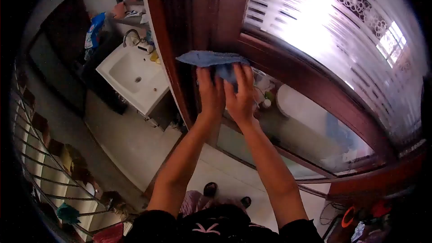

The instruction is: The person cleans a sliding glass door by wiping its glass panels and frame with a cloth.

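A blue cloth [208,57] lies bunched against the dark reddish-brown wooden frame [216,13] in front of me. My left hand [210,94] grips its lower edge with fingertips partly hidden under the fabric. Close beside it on the right, my right hand [240,96] has its fingers bent over the hanging part of the same cloth. Both arms reach up and forward. Just to the right of my hands is a glass panel [306,126] set in the wood, with bottles and pale shapes showing in it.
A white sink [135,78] with a curved faucet stands on the left, with a blue packet [94,31] near it. Upper right is a bright patterned glass pane [306,13]. Metal railing [49,171] runs lower left. An orange ring [348,217] lies among items lower right.
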Demonstrator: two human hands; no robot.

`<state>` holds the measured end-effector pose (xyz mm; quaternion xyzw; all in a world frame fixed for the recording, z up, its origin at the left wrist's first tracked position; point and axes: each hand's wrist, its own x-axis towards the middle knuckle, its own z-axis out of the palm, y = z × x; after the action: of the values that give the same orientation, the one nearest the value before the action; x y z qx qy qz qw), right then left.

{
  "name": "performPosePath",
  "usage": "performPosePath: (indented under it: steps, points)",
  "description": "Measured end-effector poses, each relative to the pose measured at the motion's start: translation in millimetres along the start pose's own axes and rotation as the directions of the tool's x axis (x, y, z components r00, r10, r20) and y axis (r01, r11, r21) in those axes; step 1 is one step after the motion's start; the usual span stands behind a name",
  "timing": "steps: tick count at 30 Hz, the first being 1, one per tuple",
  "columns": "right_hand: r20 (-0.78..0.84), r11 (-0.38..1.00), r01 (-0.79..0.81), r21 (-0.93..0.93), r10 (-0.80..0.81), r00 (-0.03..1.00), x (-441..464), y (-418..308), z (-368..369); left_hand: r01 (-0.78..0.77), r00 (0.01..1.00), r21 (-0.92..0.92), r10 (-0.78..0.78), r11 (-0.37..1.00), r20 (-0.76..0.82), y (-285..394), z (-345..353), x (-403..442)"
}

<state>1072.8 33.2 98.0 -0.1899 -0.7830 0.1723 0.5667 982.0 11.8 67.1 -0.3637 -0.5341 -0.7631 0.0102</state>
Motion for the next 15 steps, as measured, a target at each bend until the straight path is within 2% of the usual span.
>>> performPosePath:
  steps: [1, 2, 3, 4, 5, 6, 8, 11, 13, 15]
  points:
    - [0.032, 0.999, 0.026, -0.023, -0.026, 0.999, -1, 6, 7, 0.066, 0.996, -0.063, -0.062, 0.996, 0.062, -2, -1, -4]
    - [0.067, 0.99, 0.059, -0.125, -0.051, 0.996, -6, 10, 10, 0.138, 0.985, -0.118, -0.123, 0.983, 0.124, -4, -3, -8]
    - [0.079, 0.991, 0.055, -0.122, -0.045, 0.996, -13, 14, 13, 0.214, 0.965, -0.163, -0.183, 0.963, 0.185, -5, -4, -12]
    - [0.09, 0.991, 0.052, -0.12, -0.041, 0.995, -19, 16, 14, 0.049, 0.98, 0.032, -0.055, 0.998, 0.191, -17, -3, -25]
    - [0.104, 0.992, 0.048, -0.117, -0.036, 0.994, -26, 20, 17, -0.119, 0.973, 0.224, 0.069, 0.967, 0.219, -34, -2, -37]
    - [0.136, 0.985, 0.058, -0.162, -0.036, 0.99, -36, 27, 19, -0.155, 0.966, 0.39, 0.057, 0.908, 0.251, -63, 0, -51]
    - [0.2, 0.965, 0.084, -0.247, -0.035, 0.979, -54, 37, 22, -0.124, 0.963, 0.507, -0.019, 0.853, 0.267, -103, 2, -83]
    - [0.27, 0.947, 0.122, -0.298, -0.039, 0.962, -71, 35, 18, 0.008, 0.956, 0.588, -0.179, 0.809, 0.234, -144, 1, -127]
    - [0.326, 0.907, 0.255, -0.335, -0.142, 0.935, -78, 30, 10, 0.091, 0.941, 0.614, -0.27, 0.784, 0.205, -164, -2, -154]
    - [0.376, 0.923, 0.192, -0.333, -0.057, 0.925, -90, 27, 7, 0.151, 0.927, 0.624, -0.33, 0.767, 0.181, -181, -5, -175]
